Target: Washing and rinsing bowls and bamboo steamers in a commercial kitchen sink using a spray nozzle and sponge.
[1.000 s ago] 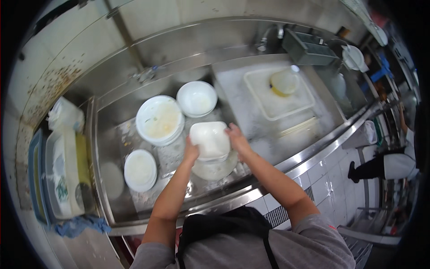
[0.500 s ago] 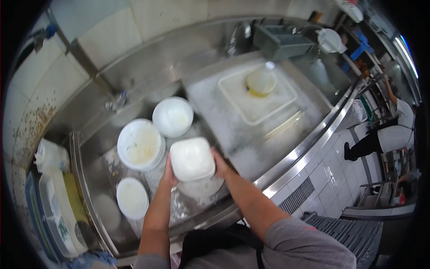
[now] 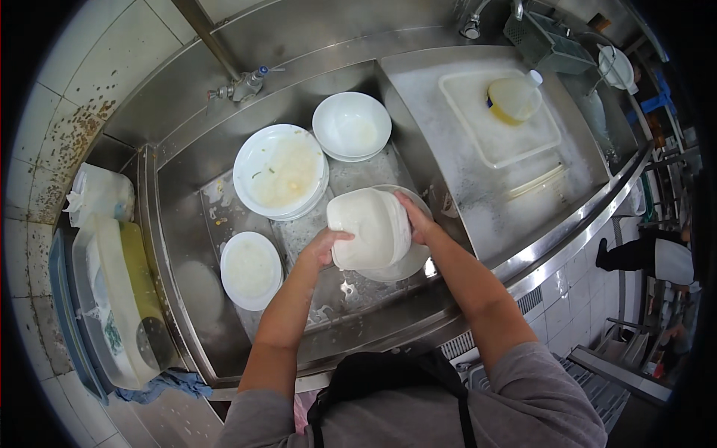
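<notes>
Between my two hands is a white square bowl, tipped on its side; layered edges at its right suggest more than one nested together. My left hand grips its left side, thumb pressed on the surface. At the upper right edge, my right hand holds the other side. Directly below lies a round dish, partly hidden by the bowl. Farther off are a stack of white plates with food scraps and some round white bowls. Smaller white plates sit to the left.
A steel divider separates this basin from a foamy one on the right, where a yellow-liquid bottle rests on a pale tray. A tap juts from the back wall. Plastic tubs stand left. Another person is at far right.
The square bowl was level with its inside facing up; now it is tilted onto its side. My left thumb has come over its surface. The whole view has shifted.
</notes>
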Motion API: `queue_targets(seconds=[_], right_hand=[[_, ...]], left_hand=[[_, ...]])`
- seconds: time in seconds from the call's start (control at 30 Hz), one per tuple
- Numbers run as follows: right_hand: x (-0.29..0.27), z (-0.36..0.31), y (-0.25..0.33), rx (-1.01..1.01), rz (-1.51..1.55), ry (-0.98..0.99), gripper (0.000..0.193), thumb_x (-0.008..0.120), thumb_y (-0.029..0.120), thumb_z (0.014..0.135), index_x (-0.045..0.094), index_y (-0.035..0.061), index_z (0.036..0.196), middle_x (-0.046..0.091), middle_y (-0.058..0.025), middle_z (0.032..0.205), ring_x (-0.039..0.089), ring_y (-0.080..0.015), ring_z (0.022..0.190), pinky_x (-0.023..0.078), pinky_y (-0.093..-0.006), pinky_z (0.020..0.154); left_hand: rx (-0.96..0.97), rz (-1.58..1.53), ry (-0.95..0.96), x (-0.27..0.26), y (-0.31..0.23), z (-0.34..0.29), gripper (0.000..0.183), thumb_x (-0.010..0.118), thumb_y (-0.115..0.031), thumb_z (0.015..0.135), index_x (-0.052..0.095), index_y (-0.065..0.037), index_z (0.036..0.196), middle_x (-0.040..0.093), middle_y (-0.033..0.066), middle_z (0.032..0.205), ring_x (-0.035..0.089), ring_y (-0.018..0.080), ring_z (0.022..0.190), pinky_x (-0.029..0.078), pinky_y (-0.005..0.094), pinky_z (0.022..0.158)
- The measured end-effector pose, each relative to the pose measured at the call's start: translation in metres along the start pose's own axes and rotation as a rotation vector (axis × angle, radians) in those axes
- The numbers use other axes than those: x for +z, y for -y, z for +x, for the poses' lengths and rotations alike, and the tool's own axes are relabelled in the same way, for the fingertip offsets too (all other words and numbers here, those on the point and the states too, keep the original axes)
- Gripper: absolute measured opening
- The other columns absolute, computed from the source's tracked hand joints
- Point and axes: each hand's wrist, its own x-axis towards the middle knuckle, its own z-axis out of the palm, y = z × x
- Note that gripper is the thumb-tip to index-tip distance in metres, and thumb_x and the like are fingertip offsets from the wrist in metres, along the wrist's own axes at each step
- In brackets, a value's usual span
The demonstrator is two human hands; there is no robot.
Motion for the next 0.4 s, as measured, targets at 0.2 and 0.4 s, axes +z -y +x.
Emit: queue_targets(seconds=[0.2, 0.4], right_hand=[[0.023, -0.036, 0.032, 0.136, -0.202, 0.004, 0.076, 0.050, 0.057, 0.074, 0.030, 0.0082, 0.130, 0.043, -0.0138, 0.124, 0.043, -0.0263, 0.113, 0.036, -0.0332, 0.092], [0.064, -0.106, 0.059, -0.466, -0.742, 0.022, 0.087, 0.062, 0.054, 0.067, 0.023, 0.0153, 0.134, 0.039, -0.0188, 0.126, 0.041, -0.0263, 0.114, 0.032, -0.0315, 0.094]], left_hand=[[-0.006, -0.149, 0.093, -0.011, 0.031, 0.002, 0.038, 0.058, -0.011, 0.074, 0.047, 0.005, 0.107, 0.056, 0.0163, 0.099, 0.058, 0.0267, 0.087, 0.048, 0.0394, 0.078], [0.235, -0.438, 0.295, -0.003, 0.042, -0.011, 0.062, 0.058, -0.020, 0.074, 0.033, 0.008, 0.123, 0.047, 0.0201, 0.118, 0.050, 0.0302, 0.105, 0.038, 0.0416, 0.092]])
